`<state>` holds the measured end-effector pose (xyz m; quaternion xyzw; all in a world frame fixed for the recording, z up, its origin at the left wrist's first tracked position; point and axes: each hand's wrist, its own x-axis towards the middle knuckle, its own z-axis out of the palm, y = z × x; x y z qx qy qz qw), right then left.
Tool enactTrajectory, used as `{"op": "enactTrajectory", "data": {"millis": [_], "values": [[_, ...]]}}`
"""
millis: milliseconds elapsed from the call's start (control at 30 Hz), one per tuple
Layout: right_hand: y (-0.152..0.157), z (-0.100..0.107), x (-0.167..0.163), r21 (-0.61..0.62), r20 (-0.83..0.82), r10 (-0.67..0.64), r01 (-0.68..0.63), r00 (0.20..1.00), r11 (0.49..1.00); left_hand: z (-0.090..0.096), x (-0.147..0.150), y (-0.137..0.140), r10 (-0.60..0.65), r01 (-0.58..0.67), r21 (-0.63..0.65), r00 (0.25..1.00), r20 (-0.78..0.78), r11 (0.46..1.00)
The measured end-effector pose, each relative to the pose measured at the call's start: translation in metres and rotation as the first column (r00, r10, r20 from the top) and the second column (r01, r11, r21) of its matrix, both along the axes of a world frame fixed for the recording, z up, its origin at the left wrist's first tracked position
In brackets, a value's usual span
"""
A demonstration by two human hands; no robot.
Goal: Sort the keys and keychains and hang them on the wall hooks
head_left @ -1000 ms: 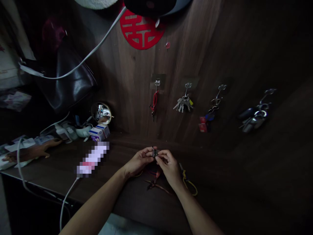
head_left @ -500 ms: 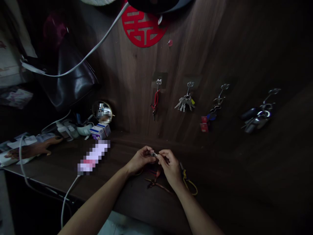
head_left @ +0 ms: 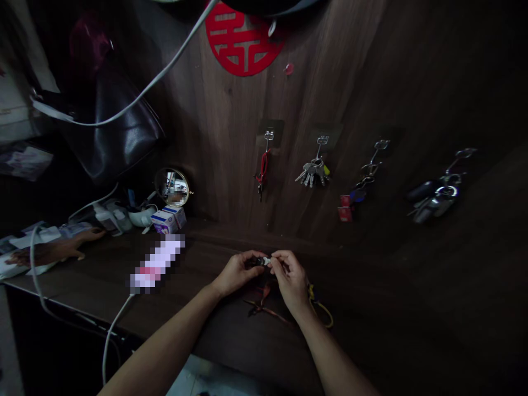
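My left hand [head_left: 238,273] and my right hand [head_left: 289,275] are close together over the desk. Pinched between their fingertips is a small silvery metal piece [head_left: 266,262], perhaps a key; the fingers partly cover it, and a darker part shows on the left hand's side. Below the hands a reddish-brown cord [head_left: 264,308] lies knotted on the desk. Beside my right wrist rests a looped yellow cord [head_left: 325,313], partly behind that wrist.
Several hooks on the wooden wall hold a red cord [head_left: 264,165], a bunch of keys [head_left: 314,172], a red tag [head_left: 345,213] and a key fob [head_left: 435,203]. To the left are a phone [head_left: 159,264] on a white cable, small boxes [head_left: 167,220], a round mirror [head_left: 175,187] and a lion figure [head_left: 58,250].
My right hand has shifted slightly right, and more of the metal piece shows between the fingertips. The left hand stays nearly where it was.
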<state>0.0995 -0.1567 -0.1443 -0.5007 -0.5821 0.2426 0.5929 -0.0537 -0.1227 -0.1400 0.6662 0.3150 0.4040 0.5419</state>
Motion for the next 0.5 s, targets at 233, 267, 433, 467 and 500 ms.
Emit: {"op": "enactTrajectory", "data": {"millis": [233,267,433,467,500], "values": [[0.0037,-0.0010,0.0015,-0.012,-0.125,-0.017,0.016,0.992,1.000,-0.0004,-0.0008,0.0031,-0.078,0.125,-0.228,0.976,0.205,0.966],[0.0040,-0.0013,0.0016,-0.019,-0.134,-0.015,0.012,0.991,1.000,0.0004,-0.0007,0.0032,-0.087,0.158,-0.267,0.962,0.258,0.951],[0.0038,-0.0019,0.0021,-0.043,-0.156,0.000,-0.007,0.988,0.999,0.0027,-0.0029,0.0038,-0.069,0.207,-0.370,0.933,0.352,0.906],[0.0035,-0.0016,0.0020,-0.047,-0.157,0.005,-0.012,0.988,0.999,0.0023,-0.0035,0.0041,-0.065,0.203,-0.374,0.934,0.351,0.905],[0.0030,-0.0011,0.0019,-0.051,-0.158,0.010,-0.018,0.987,0.999,0.0017,-0.0040,0.0044,-0.061,0.202,-0.377,0.933,0.354,0.904]]}}
